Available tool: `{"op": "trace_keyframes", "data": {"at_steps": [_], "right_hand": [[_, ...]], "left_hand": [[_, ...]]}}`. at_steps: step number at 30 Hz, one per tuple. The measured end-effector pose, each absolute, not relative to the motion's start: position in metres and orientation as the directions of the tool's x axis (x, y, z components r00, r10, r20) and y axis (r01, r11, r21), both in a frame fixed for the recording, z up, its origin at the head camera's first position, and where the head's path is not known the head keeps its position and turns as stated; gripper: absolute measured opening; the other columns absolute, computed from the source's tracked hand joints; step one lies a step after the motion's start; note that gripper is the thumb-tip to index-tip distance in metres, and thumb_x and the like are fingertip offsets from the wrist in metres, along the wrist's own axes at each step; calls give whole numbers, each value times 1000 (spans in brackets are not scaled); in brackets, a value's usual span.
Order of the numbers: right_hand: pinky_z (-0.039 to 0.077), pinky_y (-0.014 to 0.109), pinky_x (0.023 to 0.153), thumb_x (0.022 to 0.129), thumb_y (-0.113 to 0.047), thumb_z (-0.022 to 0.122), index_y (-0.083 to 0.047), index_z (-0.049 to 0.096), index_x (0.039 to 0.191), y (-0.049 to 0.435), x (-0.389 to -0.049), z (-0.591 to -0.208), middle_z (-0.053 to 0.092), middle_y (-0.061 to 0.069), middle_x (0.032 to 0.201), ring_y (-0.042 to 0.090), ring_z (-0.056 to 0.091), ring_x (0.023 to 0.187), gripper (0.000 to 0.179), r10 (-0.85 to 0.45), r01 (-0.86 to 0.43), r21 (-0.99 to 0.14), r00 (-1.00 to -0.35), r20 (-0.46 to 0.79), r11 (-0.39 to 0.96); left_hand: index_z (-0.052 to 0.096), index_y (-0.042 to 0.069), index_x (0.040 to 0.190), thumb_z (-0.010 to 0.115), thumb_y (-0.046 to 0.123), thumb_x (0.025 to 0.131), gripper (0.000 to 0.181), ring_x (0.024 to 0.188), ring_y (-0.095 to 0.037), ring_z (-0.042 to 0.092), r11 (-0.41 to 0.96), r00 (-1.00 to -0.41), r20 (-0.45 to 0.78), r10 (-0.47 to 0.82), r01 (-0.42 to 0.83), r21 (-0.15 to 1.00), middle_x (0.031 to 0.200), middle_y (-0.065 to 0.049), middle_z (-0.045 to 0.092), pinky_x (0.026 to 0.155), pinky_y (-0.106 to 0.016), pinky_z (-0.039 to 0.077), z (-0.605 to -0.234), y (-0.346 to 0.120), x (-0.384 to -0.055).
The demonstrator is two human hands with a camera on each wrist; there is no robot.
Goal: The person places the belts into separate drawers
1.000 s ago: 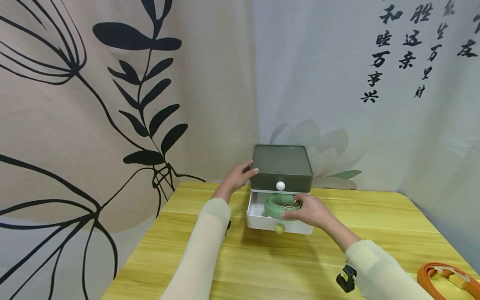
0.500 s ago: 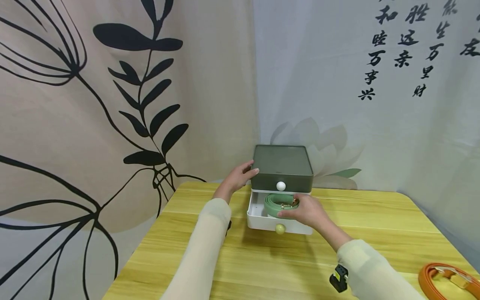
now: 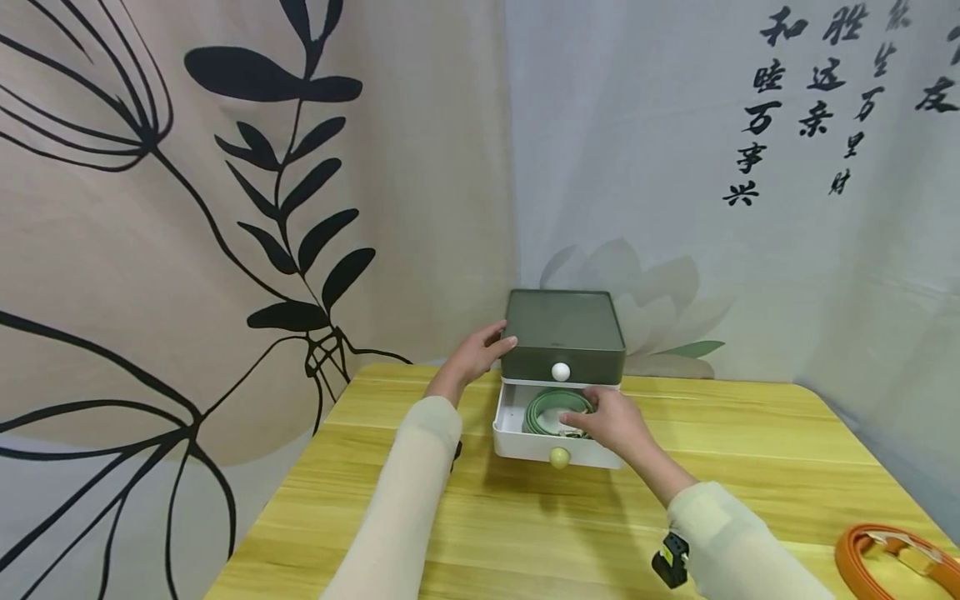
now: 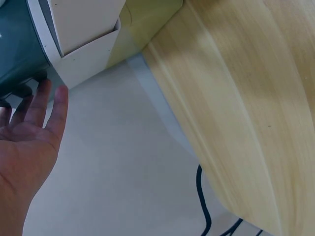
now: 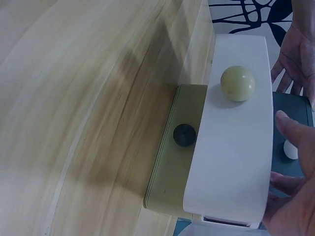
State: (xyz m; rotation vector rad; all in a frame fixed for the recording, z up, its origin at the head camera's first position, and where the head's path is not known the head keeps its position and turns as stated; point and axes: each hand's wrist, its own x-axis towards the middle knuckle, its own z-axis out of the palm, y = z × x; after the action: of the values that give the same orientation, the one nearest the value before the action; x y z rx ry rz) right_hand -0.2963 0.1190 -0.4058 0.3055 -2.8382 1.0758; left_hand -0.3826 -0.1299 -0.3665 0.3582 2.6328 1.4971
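A coiled green belt [image 3: 546, 401] with a metal buckle lies in the pulled-out white drawer [image 3: 517, 444] of a small drawer unit. My right hand [image 3: 618, 423] is over the coil's right side, its thumb extended above the buckle and parted from the fingers. In the right wrist view, the drawer front hides the belt; the thumb and fingers [image 5: 288, 183] show beyond its edge. My left hand [image 3: 470, 357] rests against the left side of the dark green upper drawer section [image 3: 564, 321]. In the left wrist view, that hand's fingers [image 4: 37, 110] are extended along the unit.
An orange coiled belt [image 3: 855, 557] lies at the table's right front. The white drawer has a yellow-green knob [image 3: 559, 457]; the upper drawer has a white knob [image 3: 561, 372]. Below the white drawer is an olive drawer [image 5: 170, 182] with a dark knob. A patterned curtain [image 3: 435, 167] hangs behind the wooden table [image 3: 480, 542].
The green belt has dropped lower into the white drawer, its buckle now beneath the right thumb. My right hand has shifted slightly left. The left hand stays in place.
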Motion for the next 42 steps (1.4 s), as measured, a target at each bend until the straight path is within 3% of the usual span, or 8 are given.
{"op": "trace_keyframes", "data": {"at_steps": [5, 8, 12, 17, 24, 32, 42], "right_hand": [[45, 33, 57, 87, -36, 78, -4, 68, 100, 117, -293, -404, 62, 3, 73, 18, 56, 64, 36, -143, -211, -669, -977, 157, 712], [52, 39, 66, 87, -37, 77, 0, 68, 113, 115, -290, -401, 69, 12, 92, 23, 63, 78, 46, -129, -207, -678, -978, 165, 705], [54, 46, 80, 88, -35, 77, 7, 58, 132, 112, -288, -398, 66, 21, 118, 28, 64, 96, 64, -99, -194, -691, -980, 175, 696], [54, 44, 79, 88, -32, 77, 7, 58, 132, 109, -286, -397, 66, 19, 115, 25, 64, 88, 62, -65, -181, -728, -981, 185, 661], [51, 50, 91, 89, -31, 76, 5, 56, 136, 105, -278, -396, 62, 22, 128, 30, 63, 105, 63, -36, -173, -774, -981, 192, 610], [52, 49, 89, 88, -29, 77, 5, 59, 133, 101, -271, -396, 63, 23, 125, 35, 60, 113, 59, -20, -189, -783, -975, 220, 593], [54, 48, 88, 86, -26, 80, 3, 61, 131, 96, -260, -400, 65, 22, 122, 36, 63, 110, 57, 11, -223, -808, -962, 273, 545]], "left_hand": [[30, 24, 158, 54, 47, 101, 66, 142, -27, 36, 491, -968, 30, 247, 152, 858, 160, -6, 32, 107, -48, 41, -366, -129, -382], [30, 24, 158, 53, 48, 101, 66, 142, -27, 36, 493, -969, 32, 243, 152, 857, 160, -5, 32, 108, -48, 40, -365, -130, -382], [30, 24, 158, 53, 49, 101, 66, 142, -28, 36, 501, -971, 30, 237, 149, 853, 160, -6, 32, 108, -48, 40, -364, -131, -383], [30, 24, 158, 54, 49, 101, 67, 142, -27, 36, 500, -972, 20, 234, 138, 855, 160, -5, 32, 108, -48, 40, -365, -132, -383], [29, 24, 158, 54, 49, 100, 68, 142, -28, 36, 497, -970, 20, 242, 142, 856, 160, -5, 31, 108, -49, 40, -367, -132, -383], [30, 25, 158, 54, 48, 101, 66, 143, -28, 35, 495, -971, 29, 236, 146, 856, 160, -6, 32, 107, -49, 40, -369, -131, -383], [30, 25, 158, 53, 49, 101, 66, 143, -28, 35, 506, -970, 39, 239, 159, 848, 160, -6, 32, 107, -49, 41, -369, -129, -384]]}}
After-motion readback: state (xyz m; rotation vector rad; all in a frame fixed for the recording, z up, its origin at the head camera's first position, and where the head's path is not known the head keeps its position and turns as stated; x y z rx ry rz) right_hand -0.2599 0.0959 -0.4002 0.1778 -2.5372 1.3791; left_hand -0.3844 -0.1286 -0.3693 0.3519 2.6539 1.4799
